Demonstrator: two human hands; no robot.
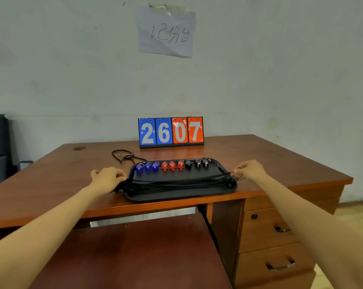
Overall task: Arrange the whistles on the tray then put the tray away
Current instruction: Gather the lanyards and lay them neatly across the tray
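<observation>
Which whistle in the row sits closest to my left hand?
The end blue whistle, leftmost in the row, nearest the left hand; all the others lie further right.

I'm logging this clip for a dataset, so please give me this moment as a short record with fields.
tray: black rectangular plastic tray on brown wooden desk
whistles: blue plastic whistles, red plastic whistles, black plastic whistles, three each, rowed along the far side
cords: black lanyard cords stretched across the tray
left hand: grips cords at tray's left edge
right hand: pinches cords at tray's right edge
other: flip scoreboard showing 26 and 07; loose black cord beyond tray's far-left corner
</observation>
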